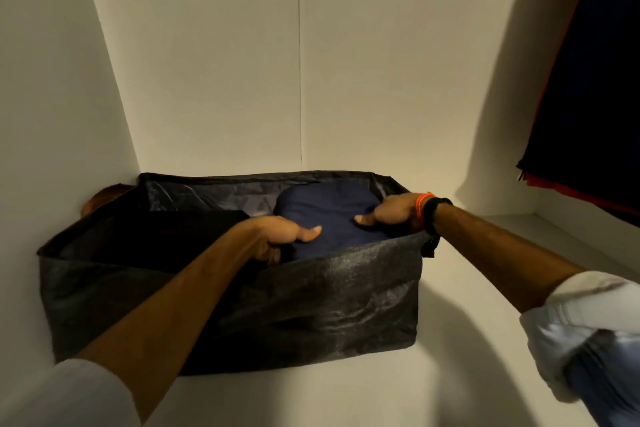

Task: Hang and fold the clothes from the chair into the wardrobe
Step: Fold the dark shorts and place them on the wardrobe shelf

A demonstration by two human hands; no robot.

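A folded navy garment [332, 218] lies inside a dark grey fabric storage box [311, 291], in its right-hand half, its rounded far edge close to the box's back wall. The left hand [280, 236] grips the garment's left side: the thumb lies flat on top, pointing right, while the fingers curl down round the edge, with only their tips showing near the box's front wall. The right hand [388, 213] holds the garment's right side in mirror fashion, thumb stretched across the cloth toward the left and the fingers wrapped under and out of sight. An orange band [423, 206] and a black band [434, 215] sit side by side on the right wrist, just above the box's right front corner. To the left of the garment, a black folded item [166, 236] fills the other half of the box. The box stands on the white floor of the wardrobe [485, 288], pushed toward the left wall, and its soft front wall sags and creases. Behind its left rear corner a small brownish object [104, 196] peeks out against the wall; what it is cannot be told. At the upper right, dark hanging clothes [588, 80] with a red hem below them come down into view, well apart from the box. Both forearms are bare, with pale sleeves [588, 308] rolled up near the elbows.
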